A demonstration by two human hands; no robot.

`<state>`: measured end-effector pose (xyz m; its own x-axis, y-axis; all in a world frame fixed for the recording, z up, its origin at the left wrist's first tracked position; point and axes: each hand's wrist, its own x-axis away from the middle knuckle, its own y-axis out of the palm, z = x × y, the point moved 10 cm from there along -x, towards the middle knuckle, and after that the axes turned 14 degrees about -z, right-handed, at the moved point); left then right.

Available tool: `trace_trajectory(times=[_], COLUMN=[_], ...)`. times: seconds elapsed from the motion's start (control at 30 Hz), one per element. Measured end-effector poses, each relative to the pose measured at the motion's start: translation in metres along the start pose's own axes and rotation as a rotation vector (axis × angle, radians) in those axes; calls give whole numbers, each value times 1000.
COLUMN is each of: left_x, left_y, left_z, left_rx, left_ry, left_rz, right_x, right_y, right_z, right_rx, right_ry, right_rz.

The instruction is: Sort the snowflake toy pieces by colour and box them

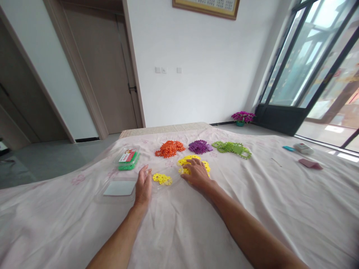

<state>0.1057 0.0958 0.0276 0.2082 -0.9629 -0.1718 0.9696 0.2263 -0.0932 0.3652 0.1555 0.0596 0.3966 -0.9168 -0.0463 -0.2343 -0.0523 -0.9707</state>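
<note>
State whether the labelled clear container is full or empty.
The container is not empty: green pieces show inside, below its label. Whether it's full, I cannot tell.

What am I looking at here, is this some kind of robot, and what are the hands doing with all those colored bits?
There's no robot: these are a person's bare hands, seen in one picture from a camera worn on their head. On the pale cloth lie orange, purple and light green piles of small plastic pieces. At left is a clear box containing green pieces. The left hand is beside a few yellow pieces; the right hand lies over a yellow pile. Whether either hand grips anything, I can't tell.
</note>
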Motion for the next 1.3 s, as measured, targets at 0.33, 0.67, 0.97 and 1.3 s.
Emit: trace_trajectory(times=[0.33, 0.67, 0.97, 1.3], left_x=[0, -1, -3, -2], left_y=[-3, -2, -3, 4], left_z=[0, -1, -2, -5], left_rx=[-10, -6, -70, -6], left_ry=[2, -9, 7, 2], left_rz=[28, 18, 17, -46], right_x=[4, 9, 17, 9], right_y=[-13, -28, -38, -39], right_z=[-5, 12, 19, -15], right_rx=[-73, -247, -584, -751], right_ry=[-60, 33, -13, -215], right_rz=[99, 328, 576, 406])
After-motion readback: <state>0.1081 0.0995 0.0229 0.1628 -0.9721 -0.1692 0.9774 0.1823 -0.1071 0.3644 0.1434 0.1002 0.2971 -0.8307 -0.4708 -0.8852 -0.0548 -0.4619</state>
